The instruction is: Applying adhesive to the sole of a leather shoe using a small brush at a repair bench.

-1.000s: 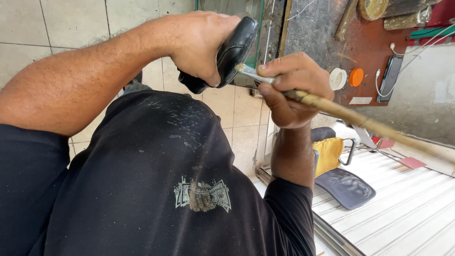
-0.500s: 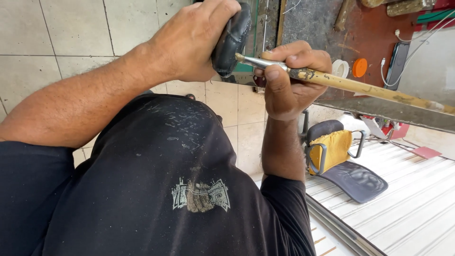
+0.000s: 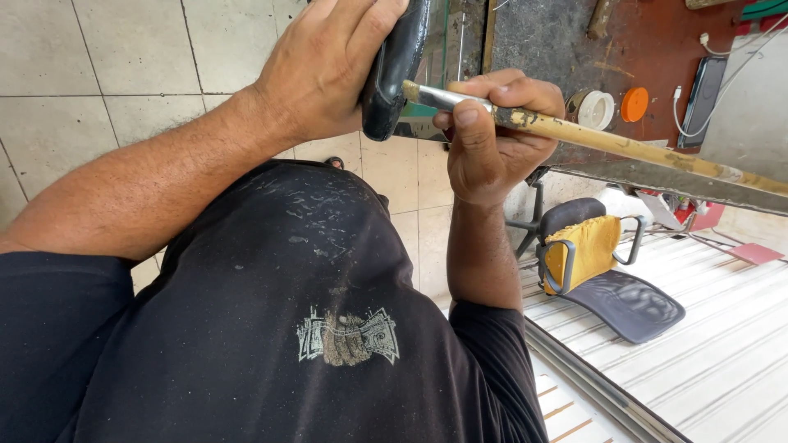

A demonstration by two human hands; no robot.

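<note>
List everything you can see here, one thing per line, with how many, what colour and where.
Paintbrush: one, yellowish paint-smeared handle with a metal ferrule, held across the upper right, tip against the black object.
Black glossy object: one, black, top centre, held up.
Office chair: one, dark seat, yellow cloth over its back, right of centre.
Workbench: one, reddish-brown and grimy, top right.
Orange lid: one, on the workbench.
White round container: one, beside the orange lid.
Phone: one, dark, on a white cable, upper right.
Floor tiles: pale beige, left.
Black T-shirt: one, dusty, grey print, lower centre.
Left hand: grip on the black object.
Right hand: grip on the paintbrush.
</note>
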